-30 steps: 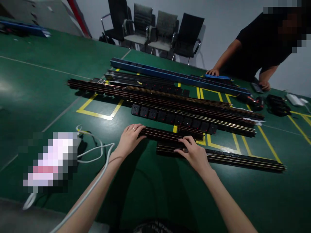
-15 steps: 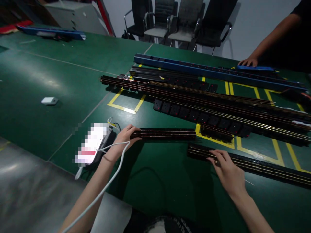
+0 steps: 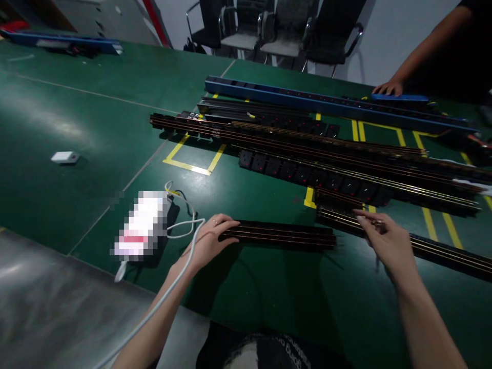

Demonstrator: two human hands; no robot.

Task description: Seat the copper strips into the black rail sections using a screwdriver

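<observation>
My left hand point(image 3: 215, 238) is closed around the left end of a short black strip point(image 3: 284, 237) with thin copper-coloured rails, held low over the green table. Its right end points toward my right hand point(image 3: 390, 241), which pinches a longer black strip point(image 3: 449, 256) with brass-coloured rails near its left part. That longer strip runs off the right edge of the view. Just beyond it lies another short railed strip point(image 3: 338, 197), partly covered. Farther back, a row of black socket modules point(image 3: 303, 174) sits alongside long railed strips point(image 3: 269, 141).
A phone-like device point(image 3: 142, 225) with white cables lies left of my left hand; one cable point(image 3: 172, 292) crosses my forearm. A small white box point(image 3: 65, 157) is farther left. Long blue housings point(image 3: 326, 105) lie behind; a co-worker's hand point(image 3: 390, 88) rests at back right.
My left hand has moved right and nearer to me with the short strip. My right hand has shifted right and slightly away, and the longer strip has moved with it toward the other parts.
</observation>
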